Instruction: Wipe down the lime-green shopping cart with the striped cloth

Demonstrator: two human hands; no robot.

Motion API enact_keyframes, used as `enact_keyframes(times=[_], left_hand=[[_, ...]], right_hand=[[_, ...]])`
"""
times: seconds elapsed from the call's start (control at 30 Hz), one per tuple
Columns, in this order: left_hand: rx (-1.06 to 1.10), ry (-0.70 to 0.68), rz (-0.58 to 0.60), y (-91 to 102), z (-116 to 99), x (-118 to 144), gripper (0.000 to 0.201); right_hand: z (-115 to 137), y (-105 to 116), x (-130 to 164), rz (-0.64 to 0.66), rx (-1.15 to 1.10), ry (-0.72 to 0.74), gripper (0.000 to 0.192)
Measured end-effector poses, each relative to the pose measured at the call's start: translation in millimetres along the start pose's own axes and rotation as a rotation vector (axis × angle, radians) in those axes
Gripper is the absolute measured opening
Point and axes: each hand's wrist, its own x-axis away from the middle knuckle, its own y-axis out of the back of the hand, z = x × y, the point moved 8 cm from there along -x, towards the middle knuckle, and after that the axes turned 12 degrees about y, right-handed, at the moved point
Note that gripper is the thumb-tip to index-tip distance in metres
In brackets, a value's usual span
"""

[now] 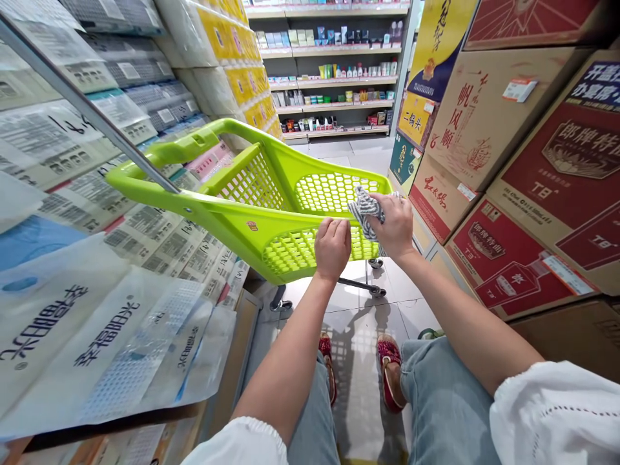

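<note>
A: Where are the hands?

B: Both near the middle of the frame, on the near rim of the cart [252,219]. The left hand [332,245] is curled, fingers folded down over the rim, gripping the plastic edge and nothing else.

A: And the right?

B: The right hand [394,226] sits just right of the left, closed around a cloth [364,208]. The cloth is striped grey and white, bunched up, and pressed against the rim's top edge; part of it sticks out to the left of the fingers.

A: What about the cart itself?

B: Lime green plastic with perforated walls, tilted so its inside faces the camera. It fills the centre of the frame, its handle [194,139] reaching toward the upper left. Small wheels [374,263] show beneath it, on a pale tiled floor [358,368].

A: What surrounds it?

B: On the left of the frame, stacked packs [92,323] in printed plastic wrap, with a metal bar [82,103] slanting across them. On the right, brown and red cartons [533,174] piled high. At the top centre, far shelves [334,81] carry small bottles and boxes.

A: Anything of the person?

B: Bare forearms, white sleeves, jeans, and red shoes [390,374] at the bottom centre.
</note>
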Motion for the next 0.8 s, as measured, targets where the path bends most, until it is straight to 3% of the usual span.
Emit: enact_keyframes(times=[0.13,0.23,0.37,0.5,0.7,0.8], left_hand=[[-0.040,0.093,-0.020,-9.1,2.7,-15.7,0.033],[-0.081,0.106,0.057,-24.8,7.1,-22.8,0.029],[-0.101,0.119,0.122,-34.0,12.7,-25.9,0.027],[-0.105,0.087,0.152,-33.9,11.5,-25.6,0.025],[-0.058,0.048,0.163,-32.4,3.0,-24.1,0.026],[-0.077,0.063,0.160,-32.5,-0.8,-23.1,0.027]], right_hand=[[17.7,-17.2,4.9,0.082,0.036,0.038,0.039],[16.9,-32.2,8.7,0.117,0.065,0.096,0.037],[-3.3,-43.6,8.0,0.108,0.060,0.128,0.035],[-28.0,-41.3,12.0,0.067,0.027,0.130,0.032],[-84.9,-30.5,30.7,0.023,-0.011,0.018,0.027],[-92.1,-25.6,33.1,0.030,-0.023,-0.026,0.025]])
